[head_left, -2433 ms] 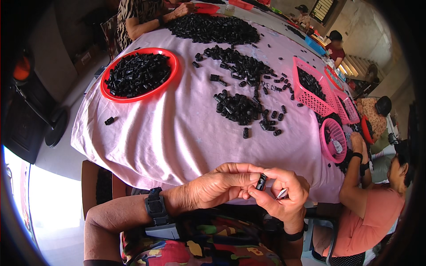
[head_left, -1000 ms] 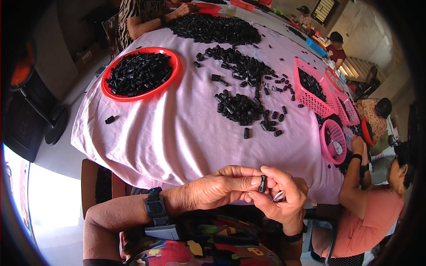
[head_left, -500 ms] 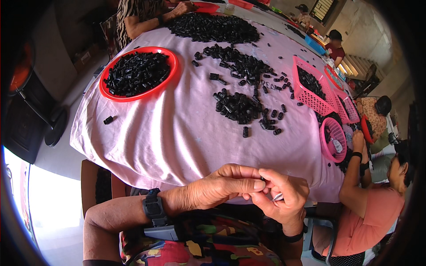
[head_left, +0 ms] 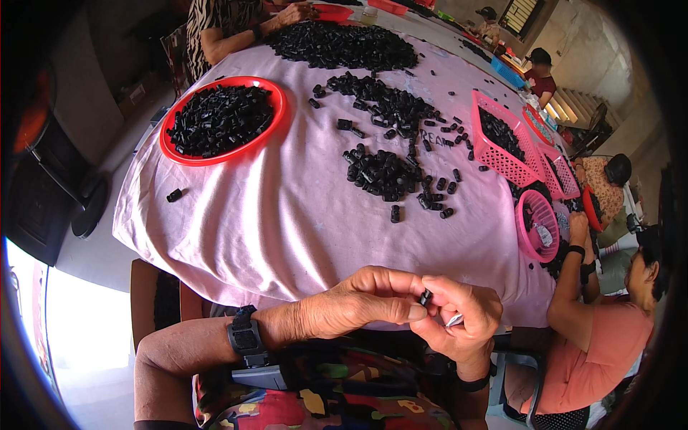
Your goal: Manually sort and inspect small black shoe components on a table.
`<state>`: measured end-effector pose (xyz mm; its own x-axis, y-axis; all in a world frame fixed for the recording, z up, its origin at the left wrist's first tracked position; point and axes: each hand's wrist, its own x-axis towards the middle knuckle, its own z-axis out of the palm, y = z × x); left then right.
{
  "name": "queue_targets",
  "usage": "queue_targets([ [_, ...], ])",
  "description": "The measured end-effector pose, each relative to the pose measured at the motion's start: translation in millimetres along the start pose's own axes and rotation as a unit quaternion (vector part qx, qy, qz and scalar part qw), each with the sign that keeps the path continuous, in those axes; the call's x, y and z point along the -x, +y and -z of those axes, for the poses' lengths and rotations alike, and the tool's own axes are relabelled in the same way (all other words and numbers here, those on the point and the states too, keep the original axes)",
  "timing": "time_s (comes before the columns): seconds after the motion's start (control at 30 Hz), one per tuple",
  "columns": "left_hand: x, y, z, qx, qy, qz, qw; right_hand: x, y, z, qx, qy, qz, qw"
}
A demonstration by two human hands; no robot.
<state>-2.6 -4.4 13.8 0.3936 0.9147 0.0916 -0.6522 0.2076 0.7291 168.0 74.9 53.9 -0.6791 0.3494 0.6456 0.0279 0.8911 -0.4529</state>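
In front of my body, at the table's near edge, both hands meet. My left hand (head_left: 373, 301) is closed, its thumb and forefinger pinching a small black plastic piece (head_left: 425, 297). The fingertips of my right hand (head_left: 464, 315) touch the same piece from the other side. A thin silvery-white pointed object (head_left: 454, 320) sticks out of the right fist; fingers hide the rest of it. Beyond my hands lies a loose pile of similar black pieces (head_left: 383, 174), and a red round tray (head_left: 281, 118) heaped with them stands at the left.
A pink cloth (head_left: 301, 236) covers the table, with a larger black heap (head_left: 344, 44) farther back. Pink baskets (head_left: 510, 170) line the right side. A person in a salmon shirt (head_left: 598, 351) sits close on my right; others work around the table. A fan (head_left: 89, 208) stands left.
The black piece now shows between my fingertips, where it was mostly hidden before. My right hand has shifted slightly to the right.
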Motion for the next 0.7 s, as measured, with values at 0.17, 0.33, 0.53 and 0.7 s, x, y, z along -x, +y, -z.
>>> queue_targets([
  [0.17,0.6,1.2,-1.3,-0.011,-0.006,-0.004,1.0,-1.2,-1.2,0.9,0.001,-0.003,0.0,1.0],
  [0.33,0.2,2.6,-2.1,0.01,-0.002,0.003,1.0,-1.1,0.1,-0.9,0.021,0.007,0.03,0.999],
  [0.53,1.2,2.5,-1.7,-0.01,-0.002,-0.003,1.0,-1.8,-2.9,-0.1,0.001,0.007,0.003,1.0],
  [0.7,0.1,-0.4,0.2,0.005,-0.011,0.0,1.0,-0.7,-0.2,0.2,-0.014,0.007,0.002,1.0],
])
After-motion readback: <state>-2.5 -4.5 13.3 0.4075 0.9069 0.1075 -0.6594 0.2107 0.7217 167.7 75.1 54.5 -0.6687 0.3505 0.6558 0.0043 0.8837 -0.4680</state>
